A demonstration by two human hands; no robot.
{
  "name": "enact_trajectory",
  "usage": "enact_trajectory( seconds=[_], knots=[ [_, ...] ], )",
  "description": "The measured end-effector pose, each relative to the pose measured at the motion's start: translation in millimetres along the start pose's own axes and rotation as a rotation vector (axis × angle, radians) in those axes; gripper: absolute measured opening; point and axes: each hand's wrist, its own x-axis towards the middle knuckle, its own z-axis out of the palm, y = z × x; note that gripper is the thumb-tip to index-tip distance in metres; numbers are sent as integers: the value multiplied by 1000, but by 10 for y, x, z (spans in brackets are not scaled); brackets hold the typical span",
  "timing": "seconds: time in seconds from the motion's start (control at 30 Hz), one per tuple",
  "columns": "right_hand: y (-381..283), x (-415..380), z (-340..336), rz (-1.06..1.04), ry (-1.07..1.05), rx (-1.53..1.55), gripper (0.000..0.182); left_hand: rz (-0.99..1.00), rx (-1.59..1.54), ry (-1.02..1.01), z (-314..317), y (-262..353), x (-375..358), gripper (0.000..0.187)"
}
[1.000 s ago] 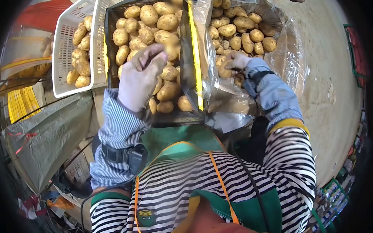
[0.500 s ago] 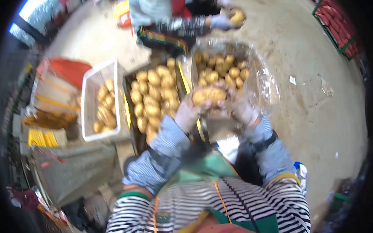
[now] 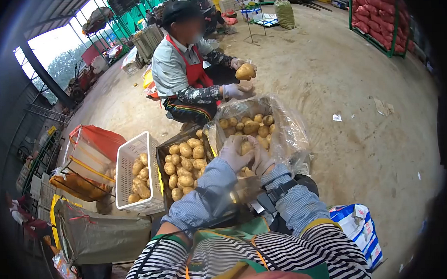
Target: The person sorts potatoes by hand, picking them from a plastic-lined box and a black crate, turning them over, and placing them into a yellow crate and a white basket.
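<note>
My left hand (image 3: 234, 153) and my right hand (image 3: 260, 158), both in pale thin gloves, are curled around a potato (image 3: 246, 147). Fingers hide much of it. They are over the near part of a box lined with clear plastic (image 3: 293, 136), where several potatoes (image 3: 251, 127) lie. Left of my hands, a dark crate holds a heap of potatoes (image 3: 186, 165). Farther left stands a white plastic basket (image 3: 120, 180) partly filled with potatoes.
Across the box a co-worker (image 3: 182, 72) in a red apron crouches, holding a potato (image 3: 245, 72). A grey cloth-covered stack (image 3: 99, 237) and an orange bag (image 3: 82, 186) are at left. Red sacks (image 3: 376, 13) fill a rack; a blue-white bag (image 3: 357, 228) lies at right.
My view has tilted up, showing more of the co-worker and the hall. My hands have gone from holding a potato up before me to being closed together over the plastic-lined box.
</note>
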Motion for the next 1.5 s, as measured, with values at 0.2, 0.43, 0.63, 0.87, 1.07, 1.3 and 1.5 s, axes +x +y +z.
enact_trajectory(
  seconds=[0.2, 0.43, 0.63, 0.87, 1.07, 1.3, 1.5],
  knots=[
    [-106, 73, 177, -150, -52, 209, 28, -377, -474, 111, -75, -121, 187, 28],
    [-99, 386, -375, -660, -28, -749, 29, -105, -354, -33, 60, -129, -249, 71],
    [-211, 187, -155, -235, 293, -561, 31, -848, -873, 14, -129, -245, -1087, 62],
    [-346, 73, -135, -16, 357, -483, 46, -1494, -949, 593, -967, -1885, -2836, 58],
    [44, 274, -43, 90, 232, -561, 47, -1565, -87, -189, -870, -1993, -3389, 43],
    [55, 357, -279, 141, 212, -580, 47, -1433, 309, -544, -812, -1658, -3029, 44],
    [-55, 295, -250, 95, 232, -727, 52, -1146, 487, -927, -958, -1539, -3070, 42]
  ],
)
